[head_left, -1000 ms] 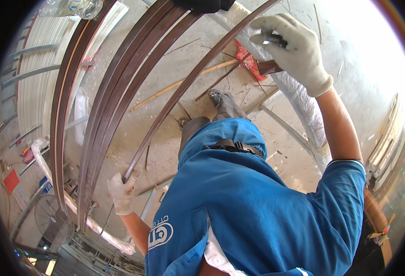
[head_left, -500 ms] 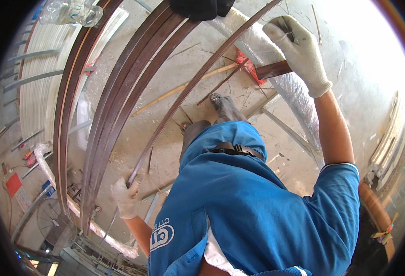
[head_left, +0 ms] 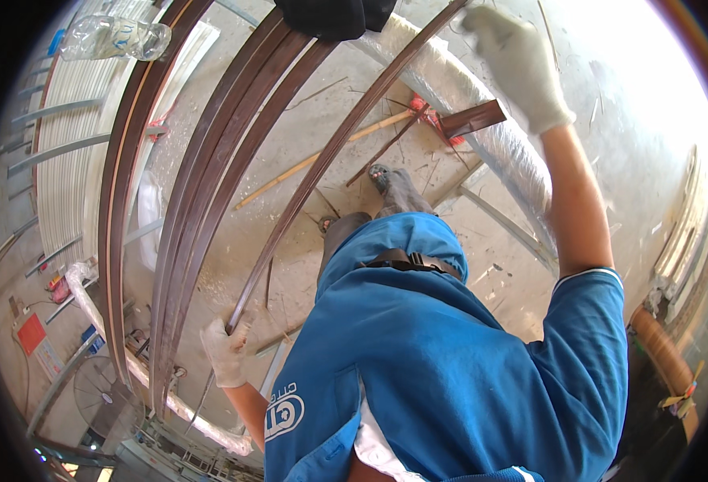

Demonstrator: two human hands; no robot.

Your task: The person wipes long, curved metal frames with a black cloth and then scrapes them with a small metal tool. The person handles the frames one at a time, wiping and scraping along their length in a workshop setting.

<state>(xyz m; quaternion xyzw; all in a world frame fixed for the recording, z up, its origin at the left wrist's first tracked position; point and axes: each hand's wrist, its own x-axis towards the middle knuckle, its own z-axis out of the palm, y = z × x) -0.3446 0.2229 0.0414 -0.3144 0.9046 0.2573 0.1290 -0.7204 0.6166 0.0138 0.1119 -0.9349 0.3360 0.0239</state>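
Observation:
Both my hands wear pale work gloves. My left hand (head_left: 227,350) is closed around the near end of a long thin dark brown strip (head_left: 327,158), which slants away up to the top of the view. My right hand (head_left: 516,68) is raised at the upper right, close beside the strip's far end. Its fingers are smeared by motion, so I cannot tell whether they grip anything. Below that hand a short dark brown offcut (head_left: 473,120) lies across a plastic-wrapped bundle (head_left: 505,165).
Several long brown profiles (head_left: 199,189) run along my left. Farther left, a clear plastic bottle (head_left: 115,38) lies on another brown profile (head_left: 121,161) beside stacked white panels (head_left: 69,153). Scraps and a yellowish stick (head_left: 322,153) litter the floor. A fan (head_left: 105,394) stands lower left.
My right hand has moved up and slightly left, toward the strip's far end. The brown offcut now shows apart from it. My left hand keeps hold of the strip.

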